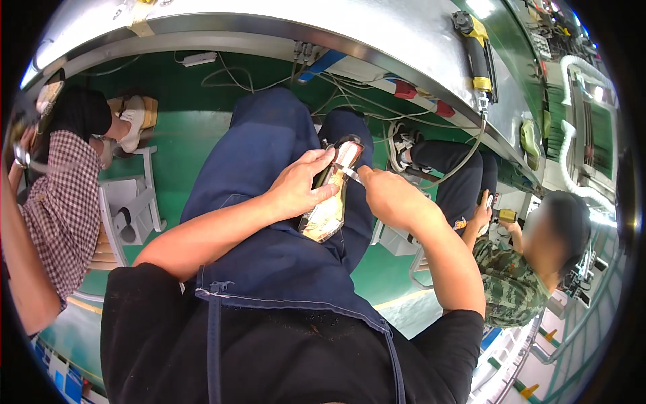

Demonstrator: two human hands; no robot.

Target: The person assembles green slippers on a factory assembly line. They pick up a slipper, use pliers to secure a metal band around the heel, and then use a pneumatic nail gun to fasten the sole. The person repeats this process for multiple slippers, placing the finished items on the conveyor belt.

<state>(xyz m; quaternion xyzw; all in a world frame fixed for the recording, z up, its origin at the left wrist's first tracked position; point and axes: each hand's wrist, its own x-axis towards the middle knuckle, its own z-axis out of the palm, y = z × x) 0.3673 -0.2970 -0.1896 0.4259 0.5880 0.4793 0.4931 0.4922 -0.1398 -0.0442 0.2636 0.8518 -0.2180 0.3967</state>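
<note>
Beyond the stitched edge of the apron [269,277], over the lap, the left hand [301,180] pinches a shoe [327,214]; the right hand [396,196] grips a metal tool [351,174] at its side. I judge edge work underway; next calls for steady holding.

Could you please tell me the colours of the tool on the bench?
Yellow and black; the tool shows in the head view.

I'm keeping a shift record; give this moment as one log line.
left hand: holds shoe-shaped workpiece | right hand: holds metal tool at workpiece | position: above lap | bench: yellow-and-black power tool
</note>
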